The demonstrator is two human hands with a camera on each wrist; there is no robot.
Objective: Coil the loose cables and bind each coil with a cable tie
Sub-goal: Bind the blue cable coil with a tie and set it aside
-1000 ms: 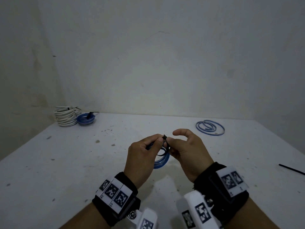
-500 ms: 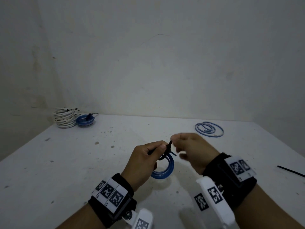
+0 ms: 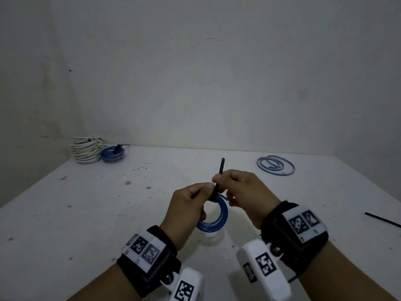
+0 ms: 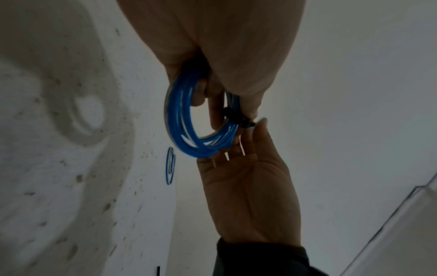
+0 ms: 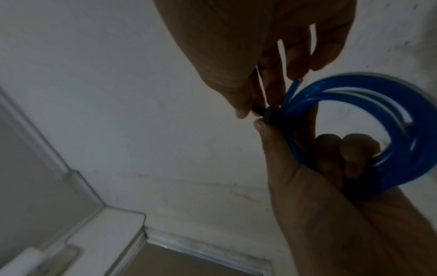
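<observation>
My left hand [image 3: 191, 205] grips a small blue cable coil [image 3: 217, 222] above the middle of the white table [image 3: 86, 213]; its fingers pass through the coil [image 5: 378, 115]. A black cable tie [image 3: 221, 170] is looped around the coil's top, and its tail sticks up past my fingers. My right hand [image 3: 243, 192] pinches that tail just above the tie's head [image 5: 264, 114]. In the left wrist view the coil [image 4: 182, 119] hangs from my fingers with the tie's head [image 4: 232, 116] at its right side.
A white cable coil [image 3: 85, 152] and a tied blue coil [image 3: 112, 153] sit at the table's far left corner. A loose blue cable [image 3: 275, 165] lies flat at the far right. A spare black cable tie [image 3: 382, 220] lies near the right edge.
My right hand has drawn the tie's tail up through its head, so the tail now stands above my fingers and the loop sits tighter on the coil. The coil has turned to hang lower.
</observation>
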